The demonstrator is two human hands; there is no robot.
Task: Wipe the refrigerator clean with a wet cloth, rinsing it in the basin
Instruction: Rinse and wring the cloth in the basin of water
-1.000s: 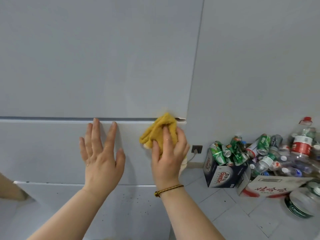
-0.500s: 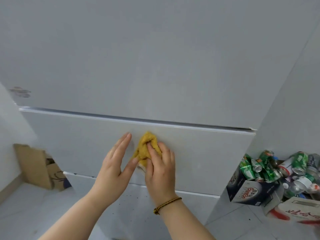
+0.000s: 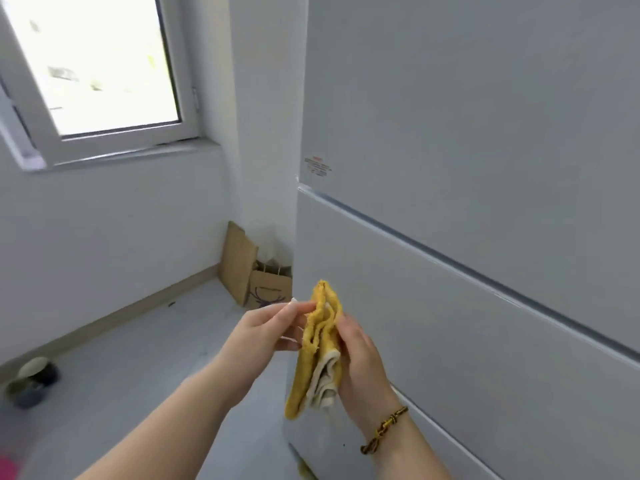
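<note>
Folded, nubby yellow cloth [image 3: 318, 344] between left hand [image 3: 258, 336] and right hand [image 3: 360, 362]

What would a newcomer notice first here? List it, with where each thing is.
The folded yellow cloth sits low in the middle: the left hand pinches its top edge, the right hand grips its side. The pale grey refrigerator fills the right; a bright window glows upper left.
</note>
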